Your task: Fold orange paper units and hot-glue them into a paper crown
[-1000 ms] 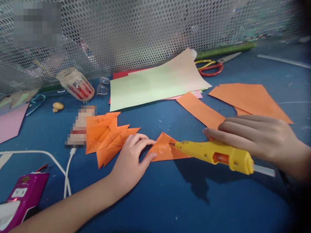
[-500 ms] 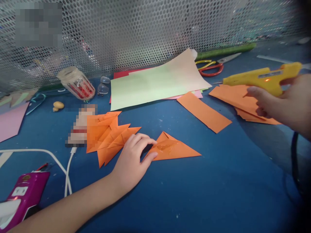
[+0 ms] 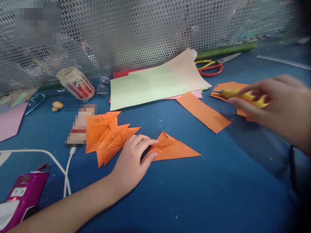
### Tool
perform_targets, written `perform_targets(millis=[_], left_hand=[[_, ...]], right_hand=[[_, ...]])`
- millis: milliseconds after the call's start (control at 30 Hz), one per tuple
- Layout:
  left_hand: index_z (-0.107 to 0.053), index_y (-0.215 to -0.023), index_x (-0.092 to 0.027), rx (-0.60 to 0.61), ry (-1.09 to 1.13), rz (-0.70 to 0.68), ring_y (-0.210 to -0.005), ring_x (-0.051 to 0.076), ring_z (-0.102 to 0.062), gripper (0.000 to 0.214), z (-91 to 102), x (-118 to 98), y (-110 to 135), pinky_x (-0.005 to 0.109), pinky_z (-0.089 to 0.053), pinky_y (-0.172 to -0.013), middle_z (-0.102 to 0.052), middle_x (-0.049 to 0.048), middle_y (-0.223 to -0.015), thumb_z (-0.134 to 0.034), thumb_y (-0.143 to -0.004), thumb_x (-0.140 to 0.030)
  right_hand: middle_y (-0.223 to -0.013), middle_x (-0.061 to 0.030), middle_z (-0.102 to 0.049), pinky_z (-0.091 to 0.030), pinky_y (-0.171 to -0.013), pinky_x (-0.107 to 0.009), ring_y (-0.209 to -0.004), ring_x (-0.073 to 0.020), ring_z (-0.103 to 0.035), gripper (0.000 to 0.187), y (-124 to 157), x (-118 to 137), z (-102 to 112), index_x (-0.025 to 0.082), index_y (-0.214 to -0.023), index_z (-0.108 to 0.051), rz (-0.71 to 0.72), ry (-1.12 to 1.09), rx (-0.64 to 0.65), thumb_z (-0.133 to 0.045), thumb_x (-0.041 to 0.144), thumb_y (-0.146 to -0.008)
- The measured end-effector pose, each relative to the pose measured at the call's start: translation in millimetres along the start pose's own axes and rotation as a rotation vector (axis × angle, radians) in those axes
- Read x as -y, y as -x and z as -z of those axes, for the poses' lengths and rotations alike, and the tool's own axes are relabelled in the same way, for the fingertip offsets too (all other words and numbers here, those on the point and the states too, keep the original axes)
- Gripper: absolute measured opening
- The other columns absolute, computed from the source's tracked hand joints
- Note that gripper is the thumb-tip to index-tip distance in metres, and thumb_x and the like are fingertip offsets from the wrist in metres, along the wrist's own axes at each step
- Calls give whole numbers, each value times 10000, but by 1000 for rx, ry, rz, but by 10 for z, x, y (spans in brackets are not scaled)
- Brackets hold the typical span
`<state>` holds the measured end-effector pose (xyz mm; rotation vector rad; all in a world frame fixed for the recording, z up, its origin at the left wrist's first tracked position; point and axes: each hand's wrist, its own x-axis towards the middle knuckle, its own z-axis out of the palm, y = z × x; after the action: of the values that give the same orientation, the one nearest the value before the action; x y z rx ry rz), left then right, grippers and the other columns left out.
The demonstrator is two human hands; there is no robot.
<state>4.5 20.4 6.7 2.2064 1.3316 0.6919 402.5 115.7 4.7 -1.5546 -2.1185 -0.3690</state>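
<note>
My left hand rests on the table, its thumb and fingers holding the left corner of a folded orange paper triangle. A shiny patch of what looks like glue lies across that triangle. At the right, my right hand is closed around a yellow hot glue gun, slightly smeared by motion. The gun is on its side over a stack of orange paper pieces, nozzle to the left; my hand hides its handle. Beside my left hand lies a cluster of pointed orange folded pieces.
An orange paper strip lies mid-table. Behind it are pale green sheets, scissors and a jar before a perforated metal panel. A white cable and a purple device are at the left.
My right hand has brought the glue gun down and left, turning it from upright onto its side over the orange stack. My left hand and the triangle have stayed in place.
</note>
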Motion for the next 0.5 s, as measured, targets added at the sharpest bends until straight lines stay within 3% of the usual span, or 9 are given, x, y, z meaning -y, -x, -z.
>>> perform_targets(millis=[67, 133, 200, 300, 500], left_hand=[[-700, -1157, -257, -9, -12, -16, -1042, 244, -712, 199, 2, -5, -1, 436, -599, -951, -748, 45, -1091, -604, -1012, -159], [-697, -1137, -251, -21, -23, -41, -1044, 243, -717, 185, 1, -10, 0, 427, -604, -948, -751, 46, -1087, -598, -1017, -150], [-691, -1113, -244, -32, -36, -74, -1040, 238, -722, 169, -5, -12, 2, 412, -608, -944, -756, 45, -1074, -596, -1022, -138], [-682, -1103, -224, -55, -64, -132, -997, 222, -726, 160, -17, -15, 10, 391, -615, -933, -759, 47, -1051, -575, -1042, -122], [-693, -1108, -164, -98, -188, -281, -934, 217, -713, 204, -25, -36, 19, 373, -636, -866, -767, 88, -1057, -498, -1087, -108]], right_hand=[[-914, -98, -693, -551, -708, -377, -838, -238, -677, 255, 1, 515, 62, 211, -1088, -718, 223, -267, 31, -582, 423, -1050], [-1104, -68, -743, -603, -822, -334, -964, -201, -732, 266, 67, 918, 41, 275, -1233, -710, 375, -383, 110, -557, 419, -1069], [-1204, -57, -751, -617, -890, -320, -1037, -184, -745, 327, 167, 1162, -26, 310, -1369, -658, 476, -488, 139, -500, 396, -1096], [-1268, -100, -756, -607, -988, -361, -1148, -201, -733, 420, 270, 1294, -96, 260, -1507, -562, 568, -635, 204, -471, 235, -1098], [-1298, -113, -769, -598, -1028, -344, -1302, -203, -677, 455, 237, 1289, -39, 175, -1530, -539, 744, -596, 225, -448, 121, -1087]])
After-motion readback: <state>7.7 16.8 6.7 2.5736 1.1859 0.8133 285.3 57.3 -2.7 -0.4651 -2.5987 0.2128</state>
